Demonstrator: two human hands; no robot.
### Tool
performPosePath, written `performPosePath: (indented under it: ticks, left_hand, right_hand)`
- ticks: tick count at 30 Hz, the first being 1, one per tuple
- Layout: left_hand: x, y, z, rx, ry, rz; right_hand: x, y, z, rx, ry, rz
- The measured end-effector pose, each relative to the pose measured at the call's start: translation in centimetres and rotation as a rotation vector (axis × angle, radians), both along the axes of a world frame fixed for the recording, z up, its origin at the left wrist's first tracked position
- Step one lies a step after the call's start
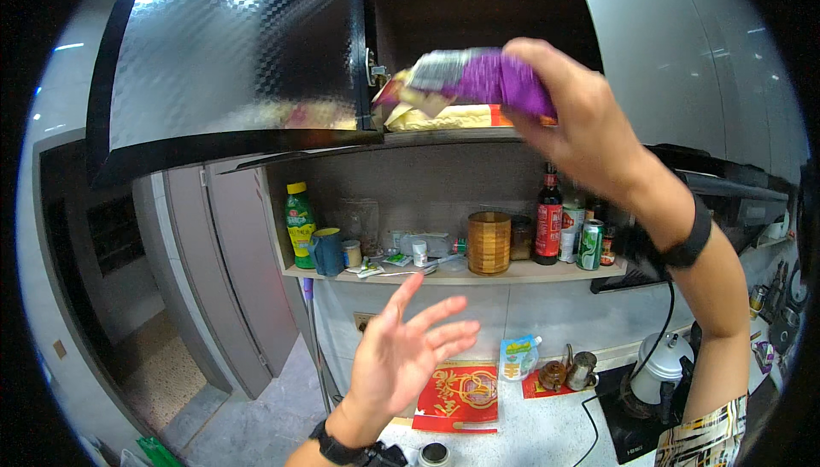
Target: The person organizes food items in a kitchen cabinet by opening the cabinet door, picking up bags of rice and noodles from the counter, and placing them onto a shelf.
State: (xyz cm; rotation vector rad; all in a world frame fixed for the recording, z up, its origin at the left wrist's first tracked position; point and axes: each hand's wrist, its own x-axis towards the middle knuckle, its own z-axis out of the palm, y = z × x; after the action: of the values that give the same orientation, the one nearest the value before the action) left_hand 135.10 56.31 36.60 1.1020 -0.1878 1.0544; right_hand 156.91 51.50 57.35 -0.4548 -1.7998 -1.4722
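Observation:
My right hand grips a purple food packet by its right end, raised in front of the upper cabinet's opening. The packet is slightly blurred, and its pale left end tilts a little downward. Behind it, on the floor of the wall cabinet, lies a cream-coloured packet with an orange-red part, partly hidden. Lower down, my left hand is held palm up with fingers spread and nothing in it, in front of the wall below the open shelf.
The glossy cabinet door stands open at the left. On the shelf are a green bottle, a blue mug, a wooden container, a sauce bottle and a can. Below, a red bag and a pressure cooker are on the counter.

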Motion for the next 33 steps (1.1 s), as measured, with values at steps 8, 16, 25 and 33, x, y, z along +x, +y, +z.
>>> performPosePath:
  ticks: [8,16,25,33]
  left_hand:
    - [-6.2,-3.0,-6.9,0.047,0.025,0.33]
    - [-10.2,-4.3,-9.9,-0.082,0.024,0.644]
    - [-10.8,-4.0,-11.1,-0.135,-0.032,0.672]
    - [-12.4,-3.8,-12.3,-0.163,-0.035,0.72]
  right_hand:
    - [-0.6,11.5,9.0,-0.074,0.231,-0.212]
    - [-2.8,20.9,8.4,-0.297,0.315,-0.399]
    - [-3.8,21.6,9.3,-0.759,0.373,-0.621]
    - [-0.6,24.5,9.7,-0.631,0.58,-0.631]
